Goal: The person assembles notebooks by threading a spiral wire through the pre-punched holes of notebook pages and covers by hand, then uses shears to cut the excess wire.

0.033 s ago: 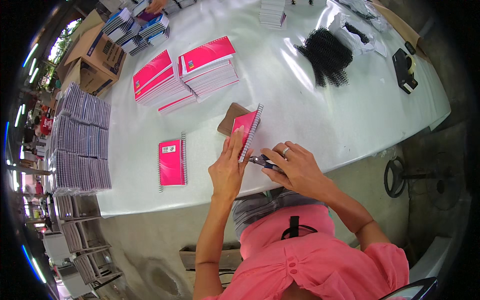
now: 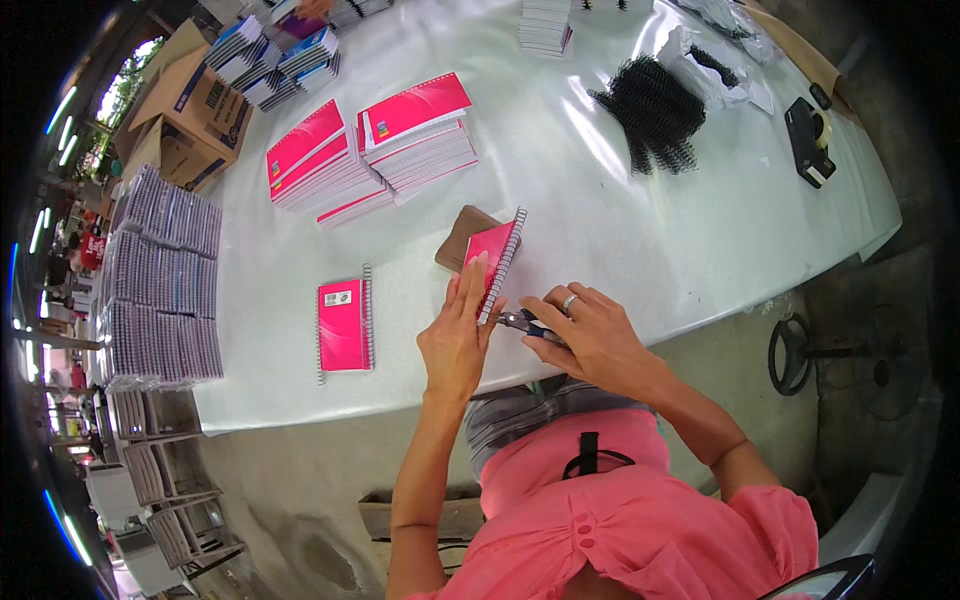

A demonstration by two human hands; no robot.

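My left hand (image 2: 456, 340) holds a small pink spiral notebook (image 2: 488, 247), its fingers laid along the cover and its thumb near the lower end of the spine. The notebook is tilted, with its wire coil facing right and its far end over a brown block (image 2: 455, 243). My right hand (image 2: 590, 335) is closed round dark-handled pliers (image 2: 537, 330). The pliers' jaws are at the coil's near end, beside my left thumb; whether they grip the wire I cannot tell. Another pink spiral notebook (image 2: 342, 325) lies flat to the left.
Two stacks of pink-covered books (image 2: 415, 115) stand farther back. Black coils (image 2: 655, 110) lie at the far right, near a tape dispenser (image 2: 808, 142). Wrapped notebook stacks (image 2: 160, 280) and a cardboard box (image 2: 195, 115) line the left. A co-worker's hand (image 2: 315, 9) shows at the top.
At the top, the co-worker's hand has shifted slightly. My hands, the notebook and the pliers have not visibly moved.
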